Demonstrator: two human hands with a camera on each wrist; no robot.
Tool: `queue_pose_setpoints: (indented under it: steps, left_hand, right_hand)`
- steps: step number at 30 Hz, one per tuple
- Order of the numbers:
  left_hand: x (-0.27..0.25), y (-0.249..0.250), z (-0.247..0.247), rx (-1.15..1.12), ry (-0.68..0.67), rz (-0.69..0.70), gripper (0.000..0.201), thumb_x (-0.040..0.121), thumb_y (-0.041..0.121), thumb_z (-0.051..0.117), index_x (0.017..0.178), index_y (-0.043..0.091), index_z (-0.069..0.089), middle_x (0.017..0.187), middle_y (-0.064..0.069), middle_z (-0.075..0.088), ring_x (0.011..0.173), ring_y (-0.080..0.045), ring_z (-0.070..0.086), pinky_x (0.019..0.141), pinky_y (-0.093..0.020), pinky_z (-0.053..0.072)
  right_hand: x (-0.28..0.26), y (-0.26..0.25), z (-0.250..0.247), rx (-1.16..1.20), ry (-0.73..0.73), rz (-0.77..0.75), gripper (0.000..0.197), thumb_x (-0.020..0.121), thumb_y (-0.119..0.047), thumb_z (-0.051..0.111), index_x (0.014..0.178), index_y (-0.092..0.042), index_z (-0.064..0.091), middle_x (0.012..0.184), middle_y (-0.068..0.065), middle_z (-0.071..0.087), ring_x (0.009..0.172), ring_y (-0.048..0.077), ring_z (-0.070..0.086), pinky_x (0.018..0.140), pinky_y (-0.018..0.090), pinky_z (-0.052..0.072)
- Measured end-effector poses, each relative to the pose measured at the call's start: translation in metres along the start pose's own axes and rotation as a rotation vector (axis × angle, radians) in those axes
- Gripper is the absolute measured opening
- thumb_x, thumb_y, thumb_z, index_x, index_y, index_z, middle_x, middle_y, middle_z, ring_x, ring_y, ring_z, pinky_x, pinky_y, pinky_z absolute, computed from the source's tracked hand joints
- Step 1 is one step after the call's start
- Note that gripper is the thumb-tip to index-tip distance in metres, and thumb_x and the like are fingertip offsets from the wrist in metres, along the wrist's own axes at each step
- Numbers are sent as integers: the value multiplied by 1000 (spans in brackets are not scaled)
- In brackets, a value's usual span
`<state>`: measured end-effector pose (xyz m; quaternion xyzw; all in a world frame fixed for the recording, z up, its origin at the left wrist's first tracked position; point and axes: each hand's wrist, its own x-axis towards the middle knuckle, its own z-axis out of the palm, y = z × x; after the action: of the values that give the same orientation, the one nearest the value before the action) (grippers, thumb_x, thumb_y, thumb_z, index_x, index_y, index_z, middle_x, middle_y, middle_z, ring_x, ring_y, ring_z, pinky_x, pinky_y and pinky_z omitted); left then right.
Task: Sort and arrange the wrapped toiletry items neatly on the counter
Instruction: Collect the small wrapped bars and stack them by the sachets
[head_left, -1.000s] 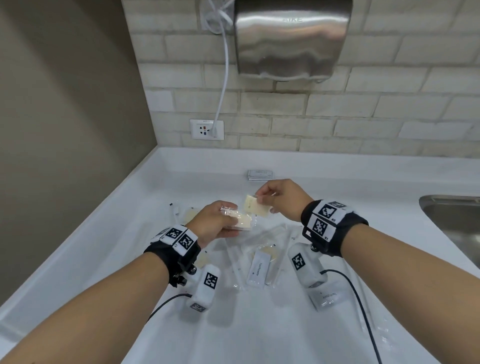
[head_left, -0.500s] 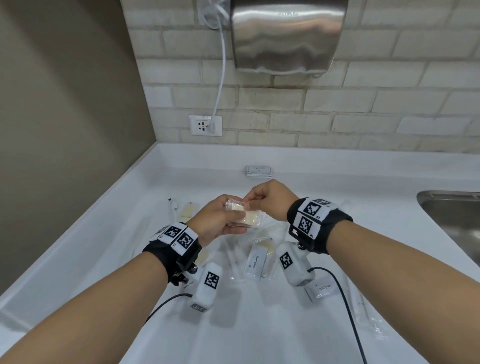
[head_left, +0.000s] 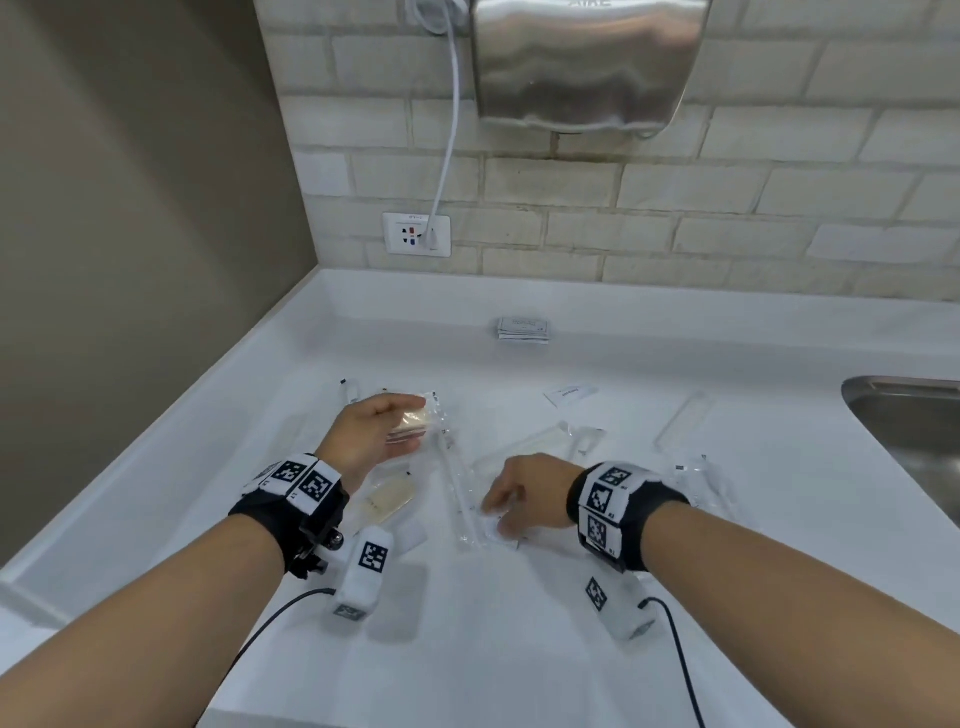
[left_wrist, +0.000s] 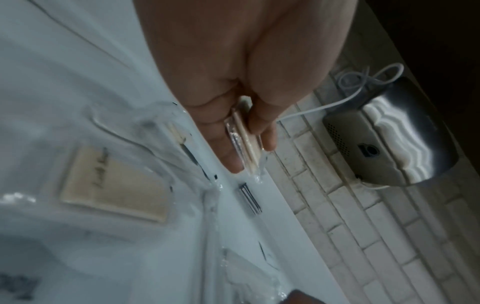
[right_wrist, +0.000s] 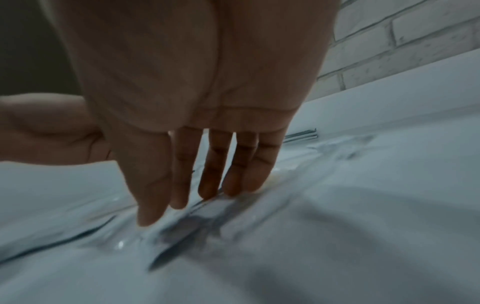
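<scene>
My left hand holds a small stack of clear-wrapped beige packets between thumb and fingers, just above the white counter. The left wrist view shows the stack of packets edge-on in the fingers. My right hand is low over the counter's middle, fingers straight and spread, tips touching a clear-wrapped item. Another beige packet lies flat under the left wrist. A long clear-wrapped stick lies between the hands.
A pile of flat sachets sits near the back wall, a white sachet right of centre, and long clear wrappers further right. A steel sink is at the right edge. A hand dryer hangs above, corded to a socket.
The right hand laid its beige packet onto the left hand's stack, let go and dropped to the counter. The left hand moved left with the stack.
</scene>
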<state>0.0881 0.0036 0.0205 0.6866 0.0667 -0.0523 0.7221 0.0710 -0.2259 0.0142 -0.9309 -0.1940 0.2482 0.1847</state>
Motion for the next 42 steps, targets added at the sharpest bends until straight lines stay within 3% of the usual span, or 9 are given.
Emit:
queue_pose_setpoints:
  steps: [4, 7, 9, 14, 20, 26, 33, 37, 42]
  left_hand:
    - [-2, -8, -17, 142, 99, -10, 26, 96, 4, 46, 106, 12, 68, 121, -18, 65, 89, -29, 67, 86, -36, 54]
    - [-5, -16, -25, 533, 84, 24, 31, 89, 6, 58, 113, 24, 63, 121, -10, 60, 93, -21, 60, 89, -36, 51]
    - [-8, -23, -27, 726, 44, 46, 44, 84, 5, 63, 123, 25, 58, 128, -1, 47, 106, -18, 54, 91, -28, 46]
    - [-17, -36, -26, 880, -35, 54, 69, 76, 5, 69, 137, 26, 44, 136, 7, 32, 91, -19, 58, 86, -30, 54]
    - [-22, -32, -26, 1022, -38, 42, 72, 80, 13, 69, 143, 25, 36, 141, 4, 28, 98, -18, 61, 84, -26, 51]
    - [-21, -29, -21, 911, -35, -48, 83, 76, 7, 74, 146, 24, 31, 144, -5, 22, 93, -18, 61, 79, -27, 54]
    - [-19, -22, -16, 676, 27, 0, 82, 71, -4, 75, 140, 24, 40, 135, -2, 31, 95, -19, 64, 72, -30, 58]
    - [-12, -10, -13, 491, 109, 92, 72, 71, -3, 79, 131, 21, 49, 130, -5, 47, 81, -11, 64, 72, -17, 49]
    - [-9, 11, -1, 291, 35, 114, 66, 67, -1, 84, 123, 21, 58, 122, -8, 58, 96, -21, 63, 80, -23, 53]
  right_hand:
    - [5, 5, 3, -10, 50, 76, 16, 81, -24, 66, 93, -18, 74, 97, -4, 73, 89, 13, 65, 77, 23, 53]
    - [6, 9, -5, -59, 40, 109, 9, 80, -17, 67, 85, -14, 73, 83, -3, 68, 77, 12, 59, 57, 16, 45]
    - [7, 11, -8, -70, 61, 131, 8, 78, -16, 65, 80, -11, 71, 84, 0, 70, 75, 12, 58, 61, 19, 49]
    - [11, 13, -20, -110, 242, 129, 24, 81, -15, 60, 104, -16, 67, 104, -2, 62, 93, 16, 60, 81, 27, 51]
    - [16, 11, -15, -300, 77, 202, 43, 87, -22, 59, 129, -23, 53, 132, 0, 46, 116, 22, 55, 89, 29, 47]
    - [14, 10, -14, -229, 59, 226, 48, 78, -36, 73, 120, -18, 57, 120, 1, 55, 109, 21, 57, 90, 30, 47]
    - [14, 10, -21, -5, 166, 118, 25, 77, -15, 74, 83, -21, 51, 86, -7, 51, 85, 17, 49, 68, 23, 40]
    - [12, -3, -38, 103, 232, -26, 17, 78, -16, 75, 89, -22, 64, 90, -6, 57, 79, 10, 52, 66, 19, 40]
    - [8, -27, -61, 297, 299, -184, 10, 79, -19, 77, 87, -19, 72, 86, -5, 65, 74, 9, 56, 75, 21, 43]
